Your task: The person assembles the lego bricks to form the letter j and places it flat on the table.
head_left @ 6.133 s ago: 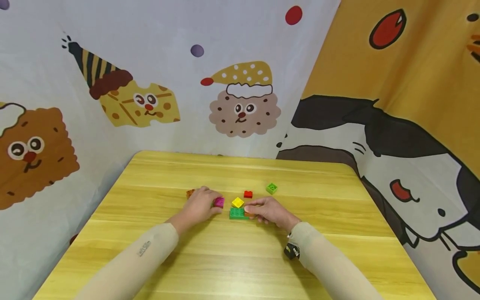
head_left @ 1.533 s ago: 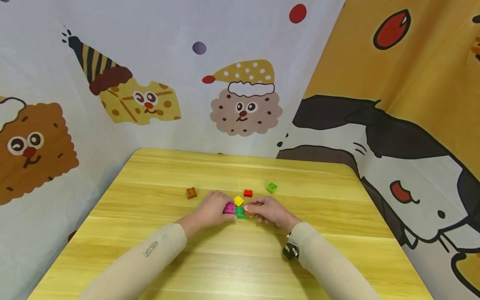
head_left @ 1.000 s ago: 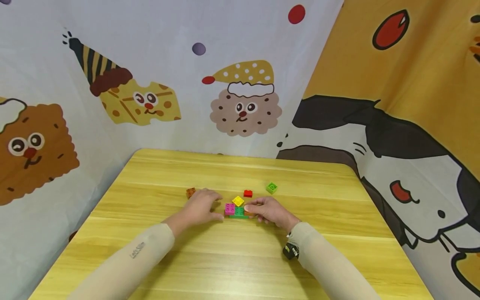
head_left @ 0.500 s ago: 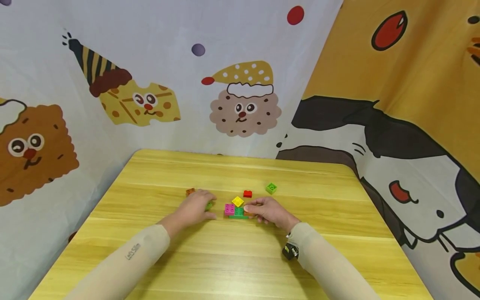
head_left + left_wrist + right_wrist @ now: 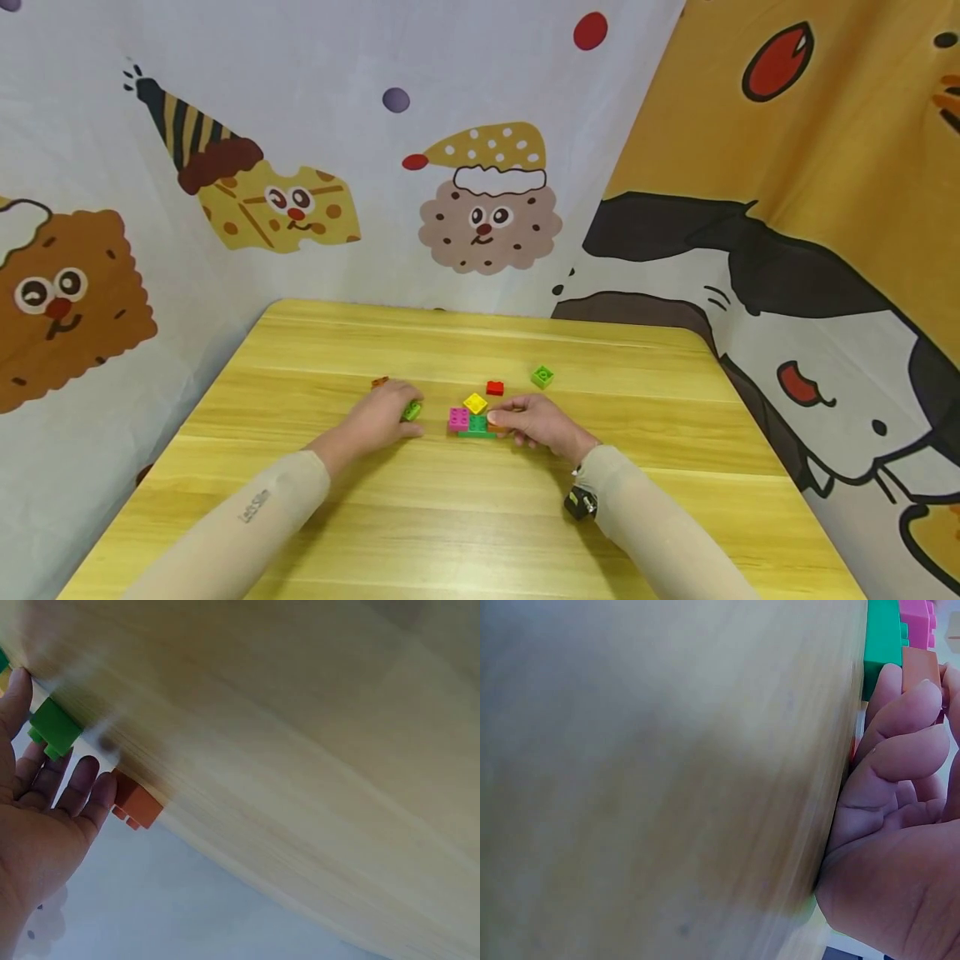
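My left hand (image 5: 378, 415) is around a light green building brick (image 5: 411, 410) on the table's left part. In the left wrist view that green brick (image 5: 55, 727) sits between thumb and fingers, the thumb apart from it. An orange-brown brick (image 5: 380, 382) lies just beyond the hand, close to the little finger. My right hand (image 5: 542, 423) pinches an orange brick (image 5: 921, 669) on the right end of a long green brick (image 5: 477, 425). On the left end of the long brick sits a pink brick (image 5: 459, 419), its studs up.
Behind the long green brick lie a yellow brick (image 5: 476, 403) and a red brick (image 5: 495, 388). Farther right, another light green brick (image 5: 543, 377) shows its hollow underside. A printed curtain (image 5: 480, 275) hangs past the back edge of the wooden table (image 5: 480, 517).
My left hand has brought the pink brick onto the long green brick's left end and released it. It has then moved left to the light green brick. The right hand keeps its place.
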Available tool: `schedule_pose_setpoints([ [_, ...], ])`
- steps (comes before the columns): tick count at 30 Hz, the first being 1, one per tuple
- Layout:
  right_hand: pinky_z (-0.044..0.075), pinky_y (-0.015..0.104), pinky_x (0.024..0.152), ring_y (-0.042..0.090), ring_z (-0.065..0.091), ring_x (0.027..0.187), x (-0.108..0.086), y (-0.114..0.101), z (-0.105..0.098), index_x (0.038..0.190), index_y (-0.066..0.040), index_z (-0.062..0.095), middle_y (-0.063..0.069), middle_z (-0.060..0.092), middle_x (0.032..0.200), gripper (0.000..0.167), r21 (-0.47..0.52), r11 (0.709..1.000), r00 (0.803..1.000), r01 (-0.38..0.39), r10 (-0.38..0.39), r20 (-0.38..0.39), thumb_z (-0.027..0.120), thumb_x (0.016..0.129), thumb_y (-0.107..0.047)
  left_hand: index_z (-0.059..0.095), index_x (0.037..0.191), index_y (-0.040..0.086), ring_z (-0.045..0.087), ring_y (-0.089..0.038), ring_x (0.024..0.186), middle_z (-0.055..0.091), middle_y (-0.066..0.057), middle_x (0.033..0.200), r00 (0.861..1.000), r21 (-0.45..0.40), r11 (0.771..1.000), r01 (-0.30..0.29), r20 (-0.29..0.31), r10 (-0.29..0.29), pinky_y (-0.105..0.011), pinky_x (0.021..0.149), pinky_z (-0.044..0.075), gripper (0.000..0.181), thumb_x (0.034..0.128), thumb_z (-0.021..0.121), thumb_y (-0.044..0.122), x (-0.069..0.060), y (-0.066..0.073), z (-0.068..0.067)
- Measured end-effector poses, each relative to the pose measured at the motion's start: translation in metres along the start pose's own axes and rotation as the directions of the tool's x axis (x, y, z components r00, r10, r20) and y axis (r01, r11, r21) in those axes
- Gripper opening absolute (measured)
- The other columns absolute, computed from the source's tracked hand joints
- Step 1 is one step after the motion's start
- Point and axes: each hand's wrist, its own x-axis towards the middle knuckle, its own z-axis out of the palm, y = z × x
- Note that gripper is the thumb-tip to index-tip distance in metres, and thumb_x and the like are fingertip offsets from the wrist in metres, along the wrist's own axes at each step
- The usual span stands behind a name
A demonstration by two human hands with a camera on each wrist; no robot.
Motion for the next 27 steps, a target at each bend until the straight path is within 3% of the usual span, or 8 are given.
schedule_pose_setpoints([
  [11,0.038,0.022,0.045,0.013,0.055,0.059,0.0005,0.0001,0.0006,0.113,-0.018,0.071,0.01,0.072,0.093,0.046,0.006,1.0,1.0,-0.002,0.002,0.001,0.077,0.082,-0.052,0.064,0.124,0.004,0.056,-0.031,0.119,0.061,-0.013,0.126,0.998,-0.039,0.998,0.05,0.038,-0.049,-0.046,0.099,0.046,0.055,0.0837,0.08,0.037,-0.0061,-0.003,-0.0025],
  [27,0.038,0.022,0.045,0.013,0.055,0.059,0.0001,0.0005,0.0008,0.114,-0.018,0.071,0.01,0.072,0.093,0.047,0.0,1.0,1.0,-0.004,0.004,-0.012,0.076,0.082,-0.052,0.062,0.126,0.003,0.055,-0.032,0.12,0.061,-0.014,0.127,0.997,-0.021,0.999,0.047,0.068,-0.045,-0.047,0.1,0.046,0.048,0.0874,0.077,0.027,-0.0081,-0.0049,-0.0045],
])
